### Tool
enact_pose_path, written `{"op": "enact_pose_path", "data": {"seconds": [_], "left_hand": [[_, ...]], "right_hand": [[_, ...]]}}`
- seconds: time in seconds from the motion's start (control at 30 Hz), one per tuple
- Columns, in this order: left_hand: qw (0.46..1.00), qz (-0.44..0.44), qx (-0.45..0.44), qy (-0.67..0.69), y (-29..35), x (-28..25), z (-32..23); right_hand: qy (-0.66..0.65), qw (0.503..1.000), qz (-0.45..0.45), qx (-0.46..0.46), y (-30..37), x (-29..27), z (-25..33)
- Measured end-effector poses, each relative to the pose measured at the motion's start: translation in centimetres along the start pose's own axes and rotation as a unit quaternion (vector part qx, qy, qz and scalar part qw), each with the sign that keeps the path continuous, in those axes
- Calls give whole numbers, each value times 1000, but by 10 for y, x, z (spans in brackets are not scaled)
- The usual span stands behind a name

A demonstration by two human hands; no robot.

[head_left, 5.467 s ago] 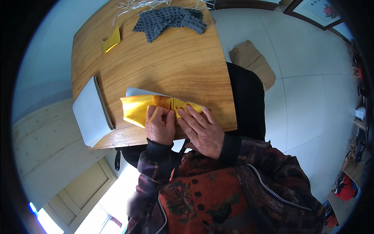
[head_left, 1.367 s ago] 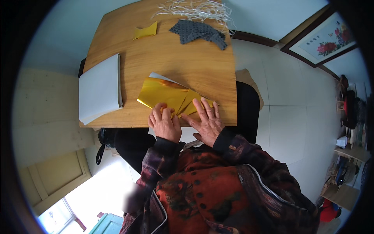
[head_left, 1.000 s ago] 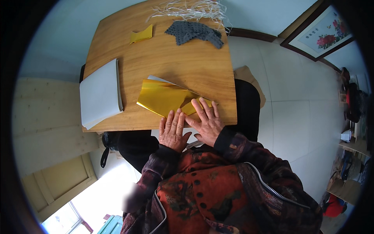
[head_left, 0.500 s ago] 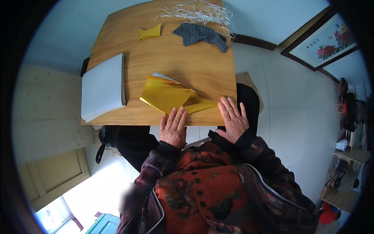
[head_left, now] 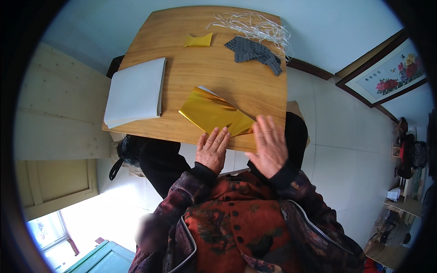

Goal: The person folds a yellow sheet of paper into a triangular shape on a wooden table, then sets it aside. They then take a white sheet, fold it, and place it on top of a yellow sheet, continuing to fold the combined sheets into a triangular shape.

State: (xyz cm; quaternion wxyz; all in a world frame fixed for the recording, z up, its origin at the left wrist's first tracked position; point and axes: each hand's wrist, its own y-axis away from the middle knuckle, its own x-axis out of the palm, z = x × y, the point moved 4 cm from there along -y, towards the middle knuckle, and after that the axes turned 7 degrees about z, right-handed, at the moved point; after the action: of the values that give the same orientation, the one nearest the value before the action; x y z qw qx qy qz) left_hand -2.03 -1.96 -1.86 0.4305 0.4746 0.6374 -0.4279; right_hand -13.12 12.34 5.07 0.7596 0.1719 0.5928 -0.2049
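Note:
A folded sheet of shiny gold paper (head_left: 211, 110) lies slantwise near the front edge of the wooden table (head_left: 177, 82). A strip of its pale underside shows along the far edge. My left hand (head_left: 213, 150) rests its outstretched fingers on the paper's near edge, palm off the table edge. At the right end of the paper is my right hand (head_left: 269, 144), fingers straight and slightly blurred, with the thumb spread away. Whether its fingertips touch the paper, I cannot tell. Neither hand grips anything.
A stack of white sheets (head_left: 136, 91) lies at the table's left. Toward the back are a small folded gold paper piece (head_left: 199, 41), a grey textured cloth (head_left: 252, 52) and tangled white strands (head_left: 255, 26). A framed flower picture (head_left: 387, 75) stands at the right.
My right hand has shifted up from the paper's right corner, fingers now more upright. The gold paper's right part lies flatter. The whole view has shifted slightly.

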Motion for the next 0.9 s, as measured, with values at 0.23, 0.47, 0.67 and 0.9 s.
{"op": "enact_pose_path", "data": {"seconds": [0.23,0.47,0.67,0.9], "left_hand": [[999,-21,18,21,0,0,2],[997,26,32,69,0,-8,11],[983,-12,-11,181,10,-30,48],[989,-69,-2,134,9,-33,38]], "right_hand": [[-84,991,49,-92,-24,56,29],[-59,996,23,-67,-4,53,-1],[-60,995,34,-68,-3,52,2],[-45,997,49,-46,-8,52,19]]}}
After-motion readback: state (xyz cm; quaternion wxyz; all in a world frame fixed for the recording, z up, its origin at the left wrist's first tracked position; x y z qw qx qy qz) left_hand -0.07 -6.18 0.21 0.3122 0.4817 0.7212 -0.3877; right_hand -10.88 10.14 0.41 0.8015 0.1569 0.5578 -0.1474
